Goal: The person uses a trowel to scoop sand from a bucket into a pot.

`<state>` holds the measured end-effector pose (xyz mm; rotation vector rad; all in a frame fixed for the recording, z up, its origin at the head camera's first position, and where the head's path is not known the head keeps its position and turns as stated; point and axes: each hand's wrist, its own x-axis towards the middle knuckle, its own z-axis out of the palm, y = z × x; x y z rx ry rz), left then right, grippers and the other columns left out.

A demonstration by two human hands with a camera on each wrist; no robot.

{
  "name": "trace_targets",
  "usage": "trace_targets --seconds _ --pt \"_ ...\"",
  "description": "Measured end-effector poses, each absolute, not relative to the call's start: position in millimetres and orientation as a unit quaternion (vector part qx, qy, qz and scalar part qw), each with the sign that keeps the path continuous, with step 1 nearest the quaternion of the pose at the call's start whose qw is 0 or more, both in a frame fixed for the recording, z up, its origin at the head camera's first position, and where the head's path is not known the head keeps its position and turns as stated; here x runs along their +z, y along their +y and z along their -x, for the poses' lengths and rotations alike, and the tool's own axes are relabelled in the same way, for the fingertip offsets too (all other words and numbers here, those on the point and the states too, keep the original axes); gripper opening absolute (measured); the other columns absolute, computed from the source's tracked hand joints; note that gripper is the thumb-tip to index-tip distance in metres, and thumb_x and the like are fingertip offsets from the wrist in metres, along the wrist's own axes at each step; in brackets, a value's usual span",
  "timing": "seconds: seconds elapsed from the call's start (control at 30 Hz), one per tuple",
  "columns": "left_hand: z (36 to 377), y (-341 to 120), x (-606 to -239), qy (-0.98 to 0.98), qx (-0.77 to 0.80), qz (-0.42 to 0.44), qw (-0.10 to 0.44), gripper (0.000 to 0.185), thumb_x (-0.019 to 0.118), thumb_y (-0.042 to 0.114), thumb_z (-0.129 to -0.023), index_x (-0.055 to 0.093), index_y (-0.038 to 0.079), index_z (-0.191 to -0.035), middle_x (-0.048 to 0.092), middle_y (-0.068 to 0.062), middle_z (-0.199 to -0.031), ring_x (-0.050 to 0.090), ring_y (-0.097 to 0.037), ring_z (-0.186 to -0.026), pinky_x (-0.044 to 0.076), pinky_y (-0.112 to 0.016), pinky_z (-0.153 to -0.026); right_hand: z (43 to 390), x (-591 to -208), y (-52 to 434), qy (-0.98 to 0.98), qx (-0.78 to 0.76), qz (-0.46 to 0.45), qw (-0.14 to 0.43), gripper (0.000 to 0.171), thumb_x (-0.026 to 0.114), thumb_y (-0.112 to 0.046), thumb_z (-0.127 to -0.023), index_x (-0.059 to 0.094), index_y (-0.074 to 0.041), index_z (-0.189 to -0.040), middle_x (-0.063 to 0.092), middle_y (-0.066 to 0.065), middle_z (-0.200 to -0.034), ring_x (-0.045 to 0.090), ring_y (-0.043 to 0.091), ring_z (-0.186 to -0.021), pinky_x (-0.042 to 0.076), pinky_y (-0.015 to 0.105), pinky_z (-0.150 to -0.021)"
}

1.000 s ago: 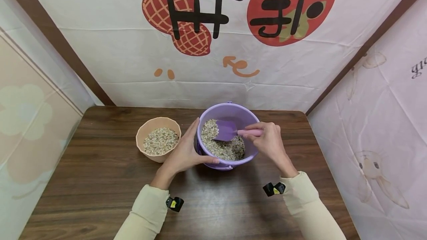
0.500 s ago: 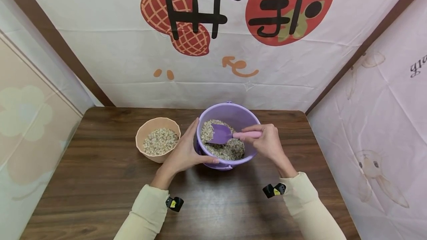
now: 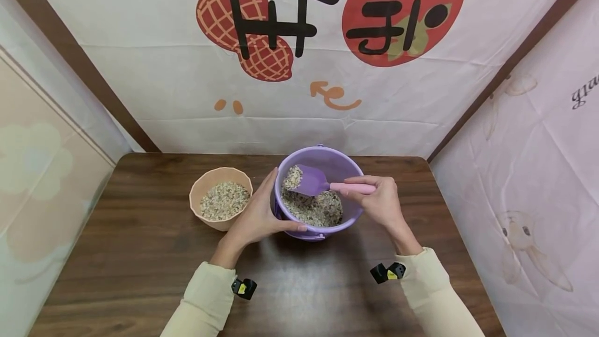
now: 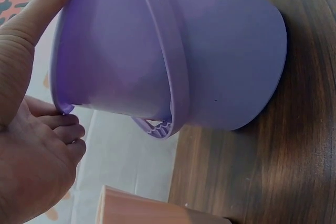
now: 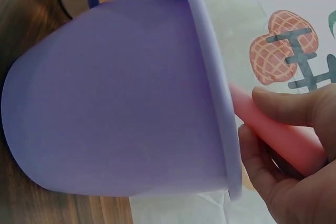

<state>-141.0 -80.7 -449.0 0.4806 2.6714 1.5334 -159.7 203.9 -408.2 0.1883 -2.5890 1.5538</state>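
On the desk (image 3: 140, 254), toward its left rear, stands a peach bowl (image 3: 220, 203) partly filled with mixed grain. Just right of it the left hand (image 3: 255, 217) wraps the near left side of the purple bucket (image 3: 323, 160): the thumb lies along the near rim, the fingers rise against the left wall, and the palm is pressed to the outside. The left wrist view shows the same hold, the thumb (image 4: 37, 19) laid along the bucket's rim and the fingers curled at its edge. The forearm in a cream sleeve (image 3: 203, 300) comes in from the near edge, slanting rearward and right.

The bucket sits near the middle of the desk's rear edge and holds grain (image 3: 315, 211) in its bottom. Above that grain, inside the rim, hangs a purple scoop (image 3: 310, 181) with a small heap of grain at its left tip.

The right hand (image 3: 381, 202) pinches the scoop's pink handle (image 3: 351, 188) between thumb and curled fingers, just over the bucket's right rim; the right wrist view shows the fingers closed round the handle. Its wrist bends down toward the near right edge.
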Motion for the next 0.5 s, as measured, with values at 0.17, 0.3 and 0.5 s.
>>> trace_targets --seconds 0.17,0.3,0.5 --pt "137 -88 -446 0.865 0.485 -0.129 0.019 0.148 0.096 0.06 -0.054 0.008 0.013 -0.165 0.012 -0.009 -0.169 0.016 -0.032 -0.153 0.02 -0.056 -0.12 157 -407 208 -0.832 0.55 -0.051 0.056 0.027 0.092 -0.015 -0.076 0.081 -0.004 -0.099 0.077 0.012 -0.093 0.074 0.017 -0.079 0.06 0.026 -0.066" --pt "135 -109 -448 0.877 0.471 -0.101 0.01 0.147 0.094 0.059 -0.058 0.004 0.012 -0.164 0.009 -0.013 -0.169 0.017 -0.036 -0.152 0.02 -0.056 -0.12 156 -402 211 -0.819 0.569 -0.051 0.052 0.027 0.091 -0.015 -0.077 0.081 -0.003 -0.1 0.077 0.012 -0.091 0.075 0.017 -0.078 0.061 0.028 -0.066" --pt "132 -158 -460 0.903 0.425 -0.043 -0.037 0.147 0.093 0.056 -0.064 -0.005 0.008 -0.163 0.006 -0.022 -0.167 0.016 -0.045 -0.15 0.024 -0.067 -0.114 156 -393 211 -0.817 0.572 -0.06 0.046 0.028 0.09 -0.016 -0.078 0.081 -0.003 -0.1 0.077 0.012 -0.09 0.075 0.017 -0.078 0.061 0.03 -0.065"
